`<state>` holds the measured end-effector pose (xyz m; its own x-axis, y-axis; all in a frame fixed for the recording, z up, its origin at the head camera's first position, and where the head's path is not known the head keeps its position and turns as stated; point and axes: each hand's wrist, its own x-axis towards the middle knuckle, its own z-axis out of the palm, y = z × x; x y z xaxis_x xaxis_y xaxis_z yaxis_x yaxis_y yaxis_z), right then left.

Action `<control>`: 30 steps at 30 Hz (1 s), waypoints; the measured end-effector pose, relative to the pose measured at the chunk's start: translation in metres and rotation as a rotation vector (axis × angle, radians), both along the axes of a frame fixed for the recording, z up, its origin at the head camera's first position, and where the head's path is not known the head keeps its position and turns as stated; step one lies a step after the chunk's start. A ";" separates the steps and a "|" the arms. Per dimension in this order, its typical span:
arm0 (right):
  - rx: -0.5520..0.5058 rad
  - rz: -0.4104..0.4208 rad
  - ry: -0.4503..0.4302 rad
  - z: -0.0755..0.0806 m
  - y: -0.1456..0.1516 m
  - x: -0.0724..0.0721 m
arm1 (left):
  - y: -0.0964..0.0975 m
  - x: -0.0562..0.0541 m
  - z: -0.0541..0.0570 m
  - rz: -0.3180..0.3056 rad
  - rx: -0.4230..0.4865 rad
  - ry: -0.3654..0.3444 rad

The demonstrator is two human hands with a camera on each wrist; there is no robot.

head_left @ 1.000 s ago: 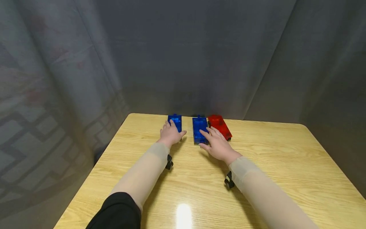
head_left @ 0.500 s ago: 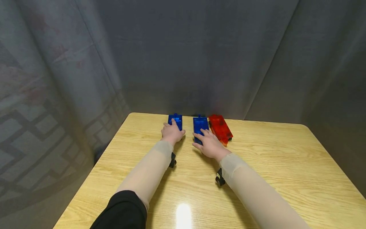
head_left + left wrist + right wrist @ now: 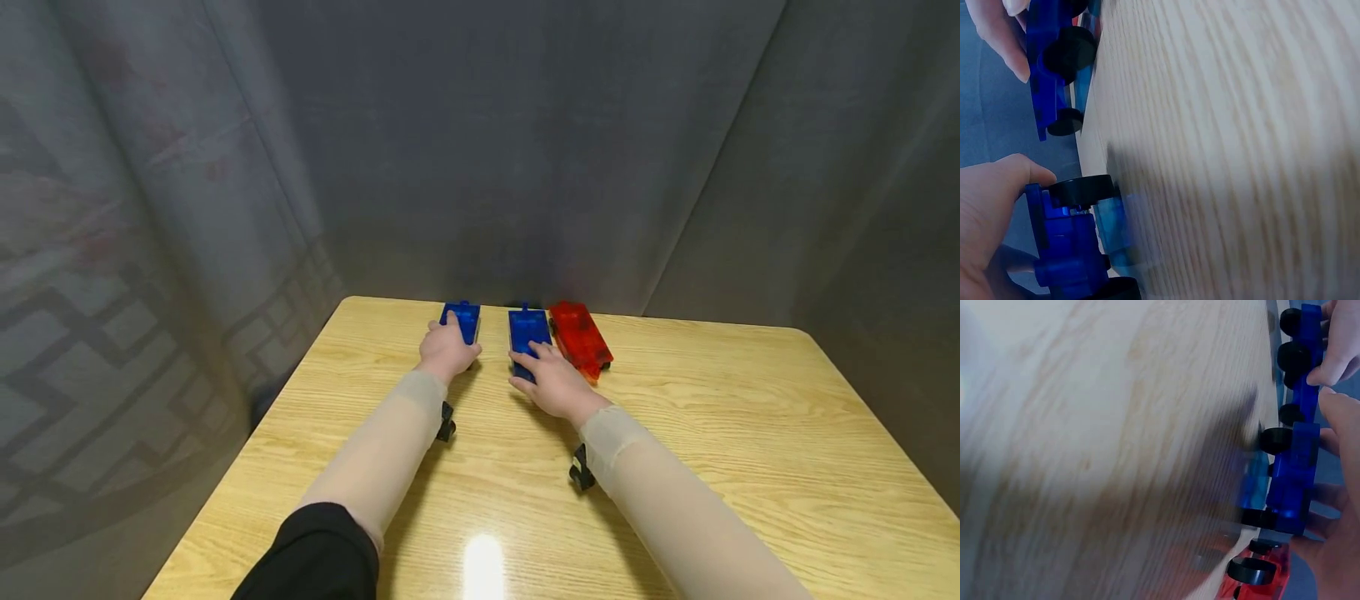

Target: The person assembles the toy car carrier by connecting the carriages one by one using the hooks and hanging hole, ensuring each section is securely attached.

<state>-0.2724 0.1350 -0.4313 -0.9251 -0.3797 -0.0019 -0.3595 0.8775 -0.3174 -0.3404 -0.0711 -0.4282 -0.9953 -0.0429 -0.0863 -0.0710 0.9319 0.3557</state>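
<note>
The left blue toy car (image 3: 468, 320) lies under and just ahead of the left hand (image 3: 446, 346), which is the nearer hand to it; its long axis runs away from the wrist, in about the direction in which the forearm reaches. The left hand is spread over the top of the car, with one finger pointing forward and the thumb set out to the right; I see no closed grasp there. To the right of this thumb comes a strip of bare table (image 3: 491, 367), and it keeps the two blue cars apart. Next is the right blue toy car (image 3: 528, 323), ahead of the right hand (image 3: 558, 385) and a little to its left, with the near part below its fingers. These fingers are rather straight and fanned, they touch the car from above and do not wrap it. Its long axis is nearly parallel to that of the other blue car, so I judge that the sideways gap between the two hands is the relation that matters most. Last, the red toy car (image 3: 581, 335) sits ahead of the right hand and slightly to its right, its near end slanting away from the right blue toy car; whether they touch, I cannot tell.
</note>
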 end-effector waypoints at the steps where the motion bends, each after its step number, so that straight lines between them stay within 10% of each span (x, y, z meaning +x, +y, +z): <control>1: -0.001 0.000 -0.003 0.000 0.000 0.000 | -0.001 0.000 0.000 -0.004 0.002 0.005; 30: -0.011 0.010 0.022 -0.005 0.003 -0.005 | -0.051 0.037 0.009 -0.217 0.066 0.123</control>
